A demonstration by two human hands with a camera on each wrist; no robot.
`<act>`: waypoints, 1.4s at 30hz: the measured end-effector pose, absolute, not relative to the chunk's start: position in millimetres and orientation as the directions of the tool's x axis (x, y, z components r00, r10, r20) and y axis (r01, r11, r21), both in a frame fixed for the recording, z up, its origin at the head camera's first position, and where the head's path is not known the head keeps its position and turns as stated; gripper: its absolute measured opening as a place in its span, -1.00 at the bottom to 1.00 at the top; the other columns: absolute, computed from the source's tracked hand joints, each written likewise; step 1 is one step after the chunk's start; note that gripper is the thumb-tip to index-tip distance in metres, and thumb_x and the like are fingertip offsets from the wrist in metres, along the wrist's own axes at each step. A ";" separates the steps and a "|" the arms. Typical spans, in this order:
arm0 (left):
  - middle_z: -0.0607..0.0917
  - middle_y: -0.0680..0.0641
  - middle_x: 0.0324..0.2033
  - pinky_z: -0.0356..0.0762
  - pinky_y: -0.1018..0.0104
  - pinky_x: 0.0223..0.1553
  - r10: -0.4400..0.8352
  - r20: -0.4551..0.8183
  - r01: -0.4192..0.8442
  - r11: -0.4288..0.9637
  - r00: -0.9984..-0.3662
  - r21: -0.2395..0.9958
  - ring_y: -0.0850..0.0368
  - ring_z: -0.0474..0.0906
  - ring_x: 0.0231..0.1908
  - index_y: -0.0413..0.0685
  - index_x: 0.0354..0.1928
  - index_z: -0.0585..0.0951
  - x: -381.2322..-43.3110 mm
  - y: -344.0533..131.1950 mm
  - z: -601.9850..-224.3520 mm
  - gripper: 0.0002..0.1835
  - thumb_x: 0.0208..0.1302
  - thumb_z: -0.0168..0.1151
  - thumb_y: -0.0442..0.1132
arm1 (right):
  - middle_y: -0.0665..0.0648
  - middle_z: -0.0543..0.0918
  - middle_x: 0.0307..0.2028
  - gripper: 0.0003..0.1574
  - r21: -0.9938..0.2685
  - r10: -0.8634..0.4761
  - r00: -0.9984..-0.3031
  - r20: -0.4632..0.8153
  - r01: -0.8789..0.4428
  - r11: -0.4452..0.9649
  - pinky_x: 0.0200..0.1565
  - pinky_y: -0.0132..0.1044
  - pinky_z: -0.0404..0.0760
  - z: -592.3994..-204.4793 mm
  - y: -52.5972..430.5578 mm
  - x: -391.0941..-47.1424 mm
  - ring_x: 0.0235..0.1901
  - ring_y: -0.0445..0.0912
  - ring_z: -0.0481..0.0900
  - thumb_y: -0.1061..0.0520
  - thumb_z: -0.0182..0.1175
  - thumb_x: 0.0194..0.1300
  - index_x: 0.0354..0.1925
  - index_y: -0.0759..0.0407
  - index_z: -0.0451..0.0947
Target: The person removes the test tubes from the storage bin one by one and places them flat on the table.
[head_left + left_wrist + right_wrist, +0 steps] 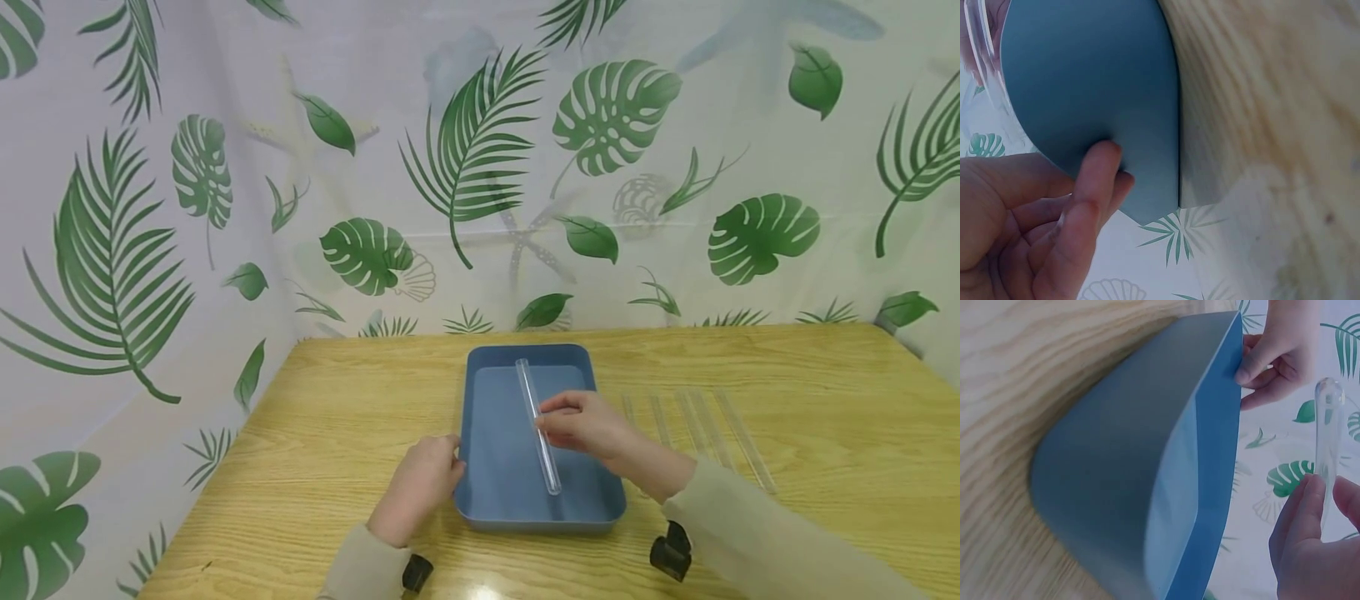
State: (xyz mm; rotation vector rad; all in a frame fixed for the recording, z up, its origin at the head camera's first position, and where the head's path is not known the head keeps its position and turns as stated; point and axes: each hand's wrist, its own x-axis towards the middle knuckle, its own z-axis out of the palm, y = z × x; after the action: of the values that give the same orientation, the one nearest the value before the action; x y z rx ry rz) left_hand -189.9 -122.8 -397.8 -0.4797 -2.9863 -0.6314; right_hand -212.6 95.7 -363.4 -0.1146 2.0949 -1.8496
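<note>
My right hand (588, 423) pinches a clear test tube (550, 468) near its middle, between thumb and fingers. The test tube slants over the blue tray (495, 500); in the right wrist view its rounded end (1330, 394) points up, above the rim. At the tray's left side my left hand (426, 477) grips the wall. Its thumb (1249, 374) lies over the rim in the right wrist view, while in the left wrist view its fingers (1100, 169) press on the outer face.
Several more clear tubes (742, 437) lie on the wooden table (847, 433) to the right of the tray, partly behind the right forearm. A leaf-patterned cloth (480, 292) hangs behind the table and along its left side.
</note>
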 end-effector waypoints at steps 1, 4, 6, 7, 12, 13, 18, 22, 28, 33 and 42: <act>0.44 0.01 -0.71 0.28 0.46 -0.73 0.289 0.114 0.310 0.869 -0.951 0.385 0.28 0.27 -0.75 -0.39 -0.24 0.54 -190.0 -122.8 -397.9 -0.81 0.09 0.13 -0.42 | 0.14 0.58 -0.36 -0.57 -0.976 -0.285 -0.938 -0.200 0.164 0.143 -0.16 -0.20 0.51 -363.0 98.7 -212.3 -0.36 -0.15 0.56 0.20 0.16 0.15 -0.08 0.47 0.35; 0.45 0.01 -0.71 0.28 0.46 -0.73 0.288 0.111 0.309 0.870 -0.951 0.384 0.28 0.26 -0.75 -0.40 -0.22 0.54 -190.1 -122.9 -398.0 -0.79 0.09 0.13 -0.41 | 0.10 0.57 -0.37 -0.57 -0.978 -0.293 -0.937 -0.193 0.160 0.132 -0.18 -0.24 0.52 -361.7 108.4 -211.9 -0.37 -0.18 0.55 0.20 0.14 0.17 -0.07 0.48 0.34; 0.46 0.00 -0.70 0.28 0.46 -0.73 0.288 0.106 0.306 0.869 -0.952 0.388 0.28 0.26 -0.76 -0.41 -0.20 0.54 -190.0 -122.9 -397.7 -0.78 0.10 0.13 -0.41 | 0.07 0.57 -0.39 -0.57 -0.979 -0.288 -0.939 -0.189 0.156 0.133 -0.21 -0.29 0.53 -361.3 115.1 -211.7 -0.38 -0.20 0.55 0.21 0.13 0.17 -0.07 0.49 0.34; 0.46 0.00 -0.70 0.28 0.46 -0.73 0.287 0.104 0.305 0.869 -0.952 0.390 0.28 0.26 -0.76 -0.41 -0.19 0.54 -189.9 -122.9 -397.3 -0.77 0.10 0.13 -0.41 | 0.07 0.57 -0.39 -0.57 -0.979 -0.291 -0.938 -0.187 0.153 0.136 -0.22 -0.31 0.53 -361.3 118.7 -211.8 -0.38 -0.20 0.55 0.21 0.13 0.17 -0.07 0.50 0.33; 0.44 0.02 -0.74 0.28 0.47 -0.75 0.284 0.095 0.298 0.866 -0.954 0.402 0.29 0.27 -0.79 -0.43 -0.17 0.53 -189.5 -123.4 -396.6 -0.76 0.11 0.11 -0.43 | 0.07 0.56 -0.37 -0.55 -0.977 -0.292 -0.939 -0.181 0.139 0.159 -0.24 -0.35 0.52 -360.9 136.4 -211.5 -0.35 -0.20 0.54 0.19 0.12 0.18 -0.06 0.51 0.32; 0.43 0.02 -0.74 0.27 0.47 -0.75 0.284 0.095 0.298 0.866 -0.954 0.401 0.29 0.27 -0.79 -0.43 -0.17 0.52 -189.4 -123.5 -396.6 -0.75 0.11 0.11 -0.43 | 0.07 0.55 -0.36 -0.54 -0.977 -0.291 -0.940 -0.177 0.133 0.165 -0.23 -0.34 0.52 -360.9 140.1 -211.3 -0.34 -0.19 0.54 0.18 0.12 0.18 -0.06 0.51 0.32; 0.48 0.00 -0.70 0.29 0.47 -0.74 0.283 0.092 0.296 0.868 -0.955 0.399 0.30 0.27 -0.77 -0.43 -0.14 0.52 -189.0 -123.5 -396.7 -0.73 0.10 0.11 -0.42 | 0.07 0.53 -0.35 -0.55 -0.976 -0.275 -0.947 -0.168 0.121 0.179 -0.20 -0.33 0.51 -362.5 160.7 -210.1 -0.33 -0.19 0.53 0.17 0.12 0.19 -0.07 0.50 0.32; 0.49 -0.01 -0.68 0.29 0.47 -0.74 0.284 0.087 0.294 0.868 -0.955 0.399 0.30 0.28 -0.77 -0.43 -0.13 0.52 -188.9 -122.9 -396.9 -0.73 0.11 0.12 -0.41 | 0.06 0.53 -0.34 -0.54 -0.979 -0.276 -0.948 -0.157 0.112 0.172 -0.20 -0.35 0.51 -364.3 179.6 -209.2 -0.32 -0.20 0.54 0.17 0.11 0.20 -0.07 0.50 0.31; 0.49 0.00 -0.69 0.30 0.48 -0.74 0.285 0.084 0.293 0.860 -0.955 0.418 0.30 0.31 -0.78 -0.44 -0.12 0.51 -188.5 -122.4 -397.0 -0.72 0.11 0.11 -0.42 | 0.05 0.53 -0.33 -0.51 -0.971 -0.247 -0.952 -0.181 0.133 0.197 -0.20 -0.35 0.51 -367.5 208.6 -205.6 -0.32 -0.21 0.55 0.17 0.09 0.21 -0.02 0.52 0.27; 0.52 -0.03 -0.67 0.33 0.48 -0.71 0.288 0.093 0.300 0.852 -0.953 0.429 0.30 0.35 -0.76 -0.44 -0.13 0.51 -188.2 -122.2 -397.3 -0.72 0.10 0.12 -0.42 | 0.07 0.51 -0.27 -0.45 -0.952 -0.213 -0.955 -0.205 0.144 0.270 -0.18 -0.32 0.51 -372.5 230.7 -203.0 -0.29 -0.23 0.53 0.15 0.04 0.25 0.04 0.55 0.20; 0.47 0.02 -0.71 0.30 0.48 -0.73 0.292 0.092 0.303 0.862 -0.952 0.405 0.30 0.29 -0.77 -0.43 -0.12 0.51 -187.8 -122.2 -397.0 -0.72 0.12 0.12 -0.41 | 0.17 0.49 -0.19 -0.36 -0.913 -0.198 -0.957 -0.213 0.123 0.389 -0.17 -0.29 0.51 -382.1 268.0 -205.2 -0.28 -0.27 0.51 0.15 -0.01 0.28 0.09 0.64 0.08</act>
State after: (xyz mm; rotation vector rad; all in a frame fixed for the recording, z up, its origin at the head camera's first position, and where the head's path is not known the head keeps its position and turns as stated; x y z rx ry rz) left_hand -187.8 -122.2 -397.0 -0.4806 -3.0055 -0.6608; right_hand -205.2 268.0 -382.1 -0.0659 2.3639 -1.5914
